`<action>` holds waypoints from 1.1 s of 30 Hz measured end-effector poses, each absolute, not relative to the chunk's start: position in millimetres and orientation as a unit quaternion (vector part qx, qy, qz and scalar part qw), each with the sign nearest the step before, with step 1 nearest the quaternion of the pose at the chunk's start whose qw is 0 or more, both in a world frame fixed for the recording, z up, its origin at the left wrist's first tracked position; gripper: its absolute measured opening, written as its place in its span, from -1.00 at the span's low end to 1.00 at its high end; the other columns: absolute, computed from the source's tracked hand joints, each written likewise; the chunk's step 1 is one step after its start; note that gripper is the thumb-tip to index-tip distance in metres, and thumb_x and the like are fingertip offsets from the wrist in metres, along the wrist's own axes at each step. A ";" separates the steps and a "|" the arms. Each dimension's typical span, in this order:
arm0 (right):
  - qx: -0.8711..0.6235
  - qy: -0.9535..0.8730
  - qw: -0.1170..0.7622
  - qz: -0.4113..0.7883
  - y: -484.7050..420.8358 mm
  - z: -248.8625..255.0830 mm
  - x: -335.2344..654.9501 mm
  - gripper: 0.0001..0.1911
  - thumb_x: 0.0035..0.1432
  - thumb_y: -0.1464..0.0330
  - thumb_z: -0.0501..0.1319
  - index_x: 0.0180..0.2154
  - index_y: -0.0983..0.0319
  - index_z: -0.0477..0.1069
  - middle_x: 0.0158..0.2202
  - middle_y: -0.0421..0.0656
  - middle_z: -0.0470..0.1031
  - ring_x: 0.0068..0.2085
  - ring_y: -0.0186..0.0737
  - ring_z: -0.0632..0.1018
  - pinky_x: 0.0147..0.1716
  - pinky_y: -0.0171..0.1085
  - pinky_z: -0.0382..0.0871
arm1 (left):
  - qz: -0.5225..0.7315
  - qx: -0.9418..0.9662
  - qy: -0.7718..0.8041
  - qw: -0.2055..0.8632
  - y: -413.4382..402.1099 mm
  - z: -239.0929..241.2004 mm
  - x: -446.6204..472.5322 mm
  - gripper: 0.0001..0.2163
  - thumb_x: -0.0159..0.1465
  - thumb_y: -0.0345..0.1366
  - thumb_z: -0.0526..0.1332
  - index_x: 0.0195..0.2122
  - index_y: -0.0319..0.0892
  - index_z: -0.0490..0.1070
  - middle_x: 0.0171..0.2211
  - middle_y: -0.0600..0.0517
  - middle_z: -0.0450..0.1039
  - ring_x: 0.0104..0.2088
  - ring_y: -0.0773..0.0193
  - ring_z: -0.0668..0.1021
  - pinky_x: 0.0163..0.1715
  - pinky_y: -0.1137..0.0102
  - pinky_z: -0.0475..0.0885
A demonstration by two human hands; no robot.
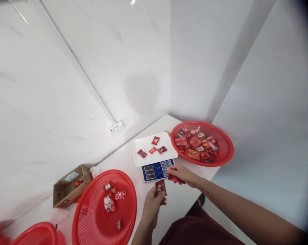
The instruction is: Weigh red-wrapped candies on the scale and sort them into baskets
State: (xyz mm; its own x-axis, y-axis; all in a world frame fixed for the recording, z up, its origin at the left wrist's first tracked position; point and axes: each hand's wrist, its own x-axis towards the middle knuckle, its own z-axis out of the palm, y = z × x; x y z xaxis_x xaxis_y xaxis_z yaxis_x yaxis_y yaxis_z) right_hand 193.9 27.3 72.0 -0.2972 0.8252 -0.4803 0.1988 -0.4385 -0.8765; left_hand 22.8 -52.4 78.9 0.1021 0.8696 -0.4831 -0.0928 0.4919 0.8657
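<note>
My left hand (155,201) pinches a dark red candy packet (160,187) just in front of the scale. Beside it, over the scale's lower right corner, my right hand (182,174) is closed around red candy packets (174,178), partly hidden by the fingers. The digital scale (156,172) has a blue panel with a keypad and dark displays. On its white weighing tray (166,154) lie several small wrapped candies (155,140), spread apart in red and orange wrappers.
A red basket (227,149) heaped with red packets stands at the right. Another red basket (78,200) with a few packets is at the left. Behind it is an open cardboard box (60,194); a third red basket (38,234) sits lower left. Walls meet behind the table.
</note>
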 end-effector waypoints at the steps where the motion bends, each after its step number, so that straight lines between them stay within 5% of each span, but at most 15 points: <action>1: -0.521 -0.488 0.215 0.667 18.3 70.7 196.4 -0.61 0.02 0.05 0.13 -0.38 0.28 0.37 -0.66 -0.27 0.36 -0.74 -0.51 0.21 -0.78 -0.47 -0.02 | 0.343 0.388 0.561 0.646 -52.6 78.2 24.1 -0.82 0.05 -0.30 0.18 -0.34 -0.26 0.41 -0.45 0.01 0.38 -0.50 0.38 0.38 -0.48 0.45 0.29; 5: -0.455 -0.522 0.159 0.703 -12.9 72.7 207.4 -0.65 0.04 0.11 0.11 -0.31 0.26 0.40 -0.60 -0.26 0.39 -0.67 -0.49 0.27 -0.72 -0.48 0.08 | 0.245 0.490 0.542 0.637 -54.0 75.9 26.7 -0.88 0.05 -0.33 0.13 -0.40 -0.23 0.39 -0.54 0.07 0.32 -0.56 0.38 0.34 -0.57 0.46 0.25; 10: -0.499 -0.563 0.189 0.631 -30.1 76.5 215.3 -0.82 -0.04 0.29 0.19 -0.51 0.28 0.39 -0.55 -0.22 0.43 -0.50 -0.42 0.39 -0.50 -0.44 0.24 | 0.218 0.520 0.496 0.660 -55.9 78.7 30.6 -0.87 0.07 -0.30 0.15 -0.38 -0.20 0.41 -0.56 0.08 0.32 -0.59 0.40 0.31 -0.59 0.49 0.21; 17: -0.531 -0.440 0.214 0.692 -39.7 72.3 214.5 -0.70 -0.04 0.15 0.18 -0.50 0.28 0.30 -0.58 -0.21 0.43 -0.59 -0.44 0.36 -0.59 -0.43 0.18 | 0.328 0.404 0.520 0.677 -50.3 79.4 35.5 -0.69 0.10 -0.10 0.19 -0.28 -0.25 0.37 -0.50 0.05 0.33 -0.57 0.43 0.30 -0.56 0.50 0.19; 33: -0.473 -0.428 0.234 0.734 -22.2 100.3 210.1 -0.65 -0.04 0.09 0.19 -0.48 0.27 0.28 -0.59 -0.25 0.41 -0.62 -0.48 0.33 -0.66 -0.47 0.12 | 0.403 0.402 0.539 0.622 -38.5 92.1 38.9 -0.67 0.15 0.01 0.10 -0.52 -0.19 0.27 -0.66 0.15 0.16 -0.60 0.41 0.20 -0.57 0.49 0.10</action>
State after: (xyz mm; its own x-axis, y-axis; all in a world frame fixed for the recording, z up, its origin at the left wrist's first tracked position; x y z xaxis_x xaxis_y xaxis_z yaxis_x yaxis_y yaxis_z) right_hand 210.1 -22.2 100.3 -0.4440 0.7475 -0.4941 0.0619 -0.5245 -0.8492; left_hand 38.9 -38.5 92.1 0.0953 0.9333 -0.3462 -0.0680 0.3531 0.9331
